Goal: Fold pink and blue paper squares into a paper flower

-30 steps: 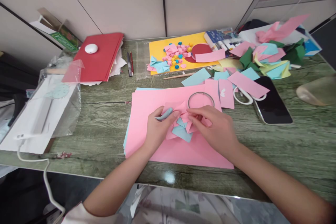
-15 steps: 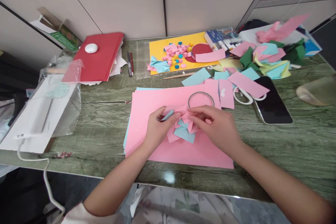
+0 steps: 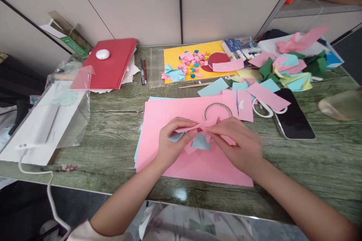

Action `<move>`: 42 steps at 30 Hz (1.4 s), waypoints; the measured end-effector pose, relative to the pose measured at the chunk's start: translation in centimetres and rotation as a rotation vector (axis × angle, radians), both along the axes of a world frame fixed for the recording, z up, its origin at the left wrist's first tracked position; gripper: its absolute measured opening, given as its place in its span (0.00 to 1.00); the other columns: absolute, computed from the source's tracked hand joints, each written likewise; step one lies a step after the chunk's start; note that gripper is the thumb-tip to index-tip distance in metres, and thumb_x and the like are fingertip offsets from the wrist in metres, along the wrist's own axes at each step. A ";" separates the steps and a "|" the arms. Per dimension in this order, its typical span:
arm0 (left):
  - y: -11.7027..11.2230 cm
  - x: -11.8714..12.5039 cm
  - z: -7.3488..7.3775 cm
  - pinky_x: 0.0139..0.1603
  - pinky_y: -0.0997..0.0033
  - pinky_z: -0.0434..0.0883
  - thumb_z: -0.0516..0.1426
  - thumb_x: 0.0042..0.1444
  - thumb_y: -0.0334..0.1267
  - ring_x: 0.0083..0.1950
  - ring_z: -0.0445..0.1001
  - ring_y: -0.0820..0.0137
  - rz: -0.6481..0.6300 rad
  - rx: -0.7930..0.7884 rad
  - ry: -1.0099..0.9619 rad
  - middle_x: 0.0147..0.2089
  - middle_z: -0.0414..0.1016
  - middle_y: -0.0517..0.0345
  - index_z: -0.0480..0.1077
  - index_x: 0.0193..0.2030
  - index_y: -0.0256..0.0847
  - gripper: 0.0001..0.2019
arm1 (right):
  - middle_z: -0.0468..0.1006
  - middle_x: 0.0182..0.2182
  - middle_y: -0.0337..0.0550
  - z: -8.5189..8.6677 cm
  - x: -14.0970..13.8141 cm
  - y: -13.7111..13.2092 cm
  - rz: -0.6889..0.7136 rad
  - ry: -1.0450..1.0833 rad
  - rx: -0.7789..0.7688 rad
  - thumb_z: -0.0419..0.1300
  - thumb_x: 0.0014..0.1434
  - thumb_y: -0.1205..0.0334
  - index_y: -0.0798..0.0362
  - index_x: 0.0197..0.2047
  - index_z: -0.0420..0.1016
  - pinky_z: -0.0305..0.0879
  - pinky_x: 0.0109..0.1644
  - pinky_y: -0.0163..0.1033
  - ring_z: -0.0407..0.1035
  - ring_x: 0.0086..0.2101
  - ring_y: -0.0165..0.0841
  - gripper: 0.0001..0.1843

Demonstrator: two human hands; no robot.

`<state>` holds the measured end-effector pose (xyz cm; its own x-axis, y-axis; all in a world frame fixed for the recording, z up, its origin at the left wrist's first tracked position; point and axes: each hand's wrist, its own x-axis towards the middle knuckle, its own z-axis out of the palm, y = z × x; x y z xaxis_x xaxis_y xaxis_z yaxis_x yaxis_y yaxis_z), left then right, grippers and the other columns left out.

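Note:
Between my two hands is a folded paper piece in pink and light blue, with several pointed flaps. My left hand pinches its left side between thumb and fingers. On the opposite side, my right hand grips a pink flap near the centre. Fingertips hide part of the folds. Beneath lies a stack of pink paper sheets, with light blue edges showing at its left. A roll of tape, seen as a thin ring, rests on the stack just beyond my hands.
Right of the stack lie white-handled scissors, a phone and loose paper strips. A yellow sheet at the back carries small paper balls. Red folders and a plastic bag lie left.
The paper piece is turned and tilted between my hands, and less of its blue lower flap shows. My left fingers now lie across its top. The whole view has shifted slightly.

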<state>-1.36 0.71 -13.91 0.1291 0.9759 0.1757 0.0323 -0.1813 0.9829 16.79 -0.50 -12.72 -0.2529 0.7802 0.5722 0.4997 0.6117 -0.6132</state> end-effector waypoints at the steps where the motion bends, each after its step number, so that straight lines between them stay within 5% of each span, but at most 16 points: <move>1: 0.0 0.0 0.1 0.41 0.69 0.70 0.61 0.49 0.34 0.41 0.74 0.68 0.002 -0.017 0.006 0.37 0.76 0.54 0.74 0.34 0.40 0.05 | 0.77 0.26 0.36 0.0 0.0 0.0 -0.001 -0.010 -0.001 0.58 0.54 0.75 0.48 0.40 0.72 0.68 0.39 0.39 0.69 0.30 0.30 0.14; 18: 0.6 -0.1 0.3 0.36 0.72 0.67 0.59 0.51 0.41 0.35 0.72 0.68 -0.096 -0.250 0.198 0.33 0.75 0.56 0.73 0.35 0.36 0.10 | 0.76 0.29 0.38 -0.6 -0.5 0.0 -0.048 -0.228 -0.165 0.53 0.59 0.70 0.50 0.43 0.69 0.64 0.33 0.36 0.69 0.31 0.31 0.10; 32: 0.6 0.1 0.3 0.29 0.73 0.62 0.58 0.50 0.44 0.28 0.66 0.70 -0.086 -0.247 0.312 0.24 0.71 0.59 0.71 0.27 0.37 0.11 | 0.78 0.31 0.38 -1.1 -0.8 -0.3 -0.164 -0.277 -0.209 0.54 0.59 0.63 0.50 0.39 0.69 0.65 0.34 0.37 0.72 0.31 0.32 0.05; 42: 1.0 -0.7 0.4 0.28 0.73 0.59 0.52 0.55 0.46 0.26 0.65 0.71 -0.305 -0.344 0.335 0.24 0.71 0.60 0.70 0.27 0.37 0.15 | 0.77 0.30 0.39 -0.6 -1.0 -0.7 -0.037 -0.373 -0.136 0.50 0.59 0.69 0.51 0.40 0.68 0.65 0.34 0.37 0.71 0.31 0.32 0.09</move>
<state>-2.05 1.69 -13.51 0.4077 0.8796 -0.2450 0.3491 0.0978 0.9320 15.76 -1.19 -13.31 -0.3937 0.8550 0.3376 0.7237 0.5147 -0.4597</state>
